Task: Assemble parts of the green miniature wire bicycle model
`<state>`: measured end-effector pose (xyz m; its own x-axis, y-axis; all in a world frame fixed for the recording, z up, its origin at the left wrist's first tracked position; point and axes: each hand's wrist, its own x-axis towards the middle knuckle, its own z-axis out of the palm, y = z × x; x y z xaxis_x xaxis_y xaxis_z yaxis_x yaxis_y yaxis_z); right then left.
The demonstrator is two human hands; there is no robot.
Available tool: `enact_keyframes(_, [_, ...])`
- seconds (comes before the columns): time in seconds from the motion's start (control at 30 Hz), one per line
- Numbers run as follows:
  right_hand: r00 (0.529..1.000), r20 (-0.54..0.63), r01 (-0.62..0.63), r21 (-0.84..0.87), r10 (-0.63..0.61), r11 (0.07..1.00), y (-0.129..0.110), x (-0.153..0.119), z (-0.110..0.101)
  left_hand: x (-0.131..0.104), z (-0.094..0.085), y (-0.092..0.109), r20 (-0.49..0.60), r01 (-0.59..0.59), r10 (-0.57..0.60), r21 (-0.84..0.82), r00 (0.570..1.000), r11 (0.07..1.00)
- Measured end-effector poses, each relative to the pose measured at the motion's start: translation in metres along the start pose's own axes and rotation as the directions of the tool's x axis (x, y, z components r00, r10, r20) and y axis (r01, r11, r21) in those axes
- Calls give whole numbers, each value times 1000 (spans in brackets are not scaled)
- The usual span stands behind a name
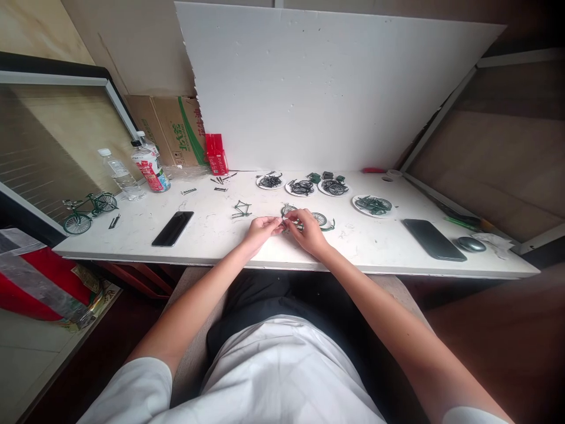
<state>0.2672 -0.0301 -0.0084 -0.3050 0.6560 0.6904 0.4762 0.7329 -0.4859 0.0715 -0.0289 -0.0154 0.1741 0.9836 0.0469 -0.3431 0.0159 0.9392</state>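
Observation:
My left hand (263,230) and my right hand (308,229) meet over the front middle of the white table, thumbs and fingers pinched close together. Whatever small part sits between the fingertips is too small to make out. Just beyond the fingers shows a small spoked wheel (289,209), partly covered by my right hand. Another small wheel (319,219) lies right of that hand, beside a curved green part (330,226). To the left of my left hand lies a green miniature bicycle frame (241,208).
White plates of small dark parts (302,188) and green parts (373,205) stand at the back. An assembled miniature bicycle (90,211) and bottles (150,168) stand left. A black phone (173,228) lies left, a dark flat device (434,239) and mouse (471,244) right.

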Motion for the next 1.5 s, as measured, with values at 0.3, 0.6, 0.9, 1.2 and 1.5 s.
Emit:
enact_keyframes(0.3, [990, 35, 138, -59, -136, 989, 0, -1, 0, 0, 0, -1, 23, -18, 17, 24, 1000, 1000])
enact_keyframes(0.6, [998, 5, 55, -91, -55, 994, 6, 0, 3, 0, 1, 1, -18, 22, -22, 38, 1000, 999])
enact_keyframes(0.9, [999, -47, -21, -32, 20, 999, 2, 0, 0, -4, 2, 5, -15, 12, -12, -4, 1000, 1000])
enact_keyframes(1.2, [999, 1, -46, -14, 46, 999, -1, 1, 0, -2, -1, 1, -17, 9, -8, 20, 1000, 1000])
enact_keyframes(1.5, [999, -8, -52, -50, 52, 997, 6, 1, 3, 0, -4, -4, -39, -25, 27, 51, 999, 998])
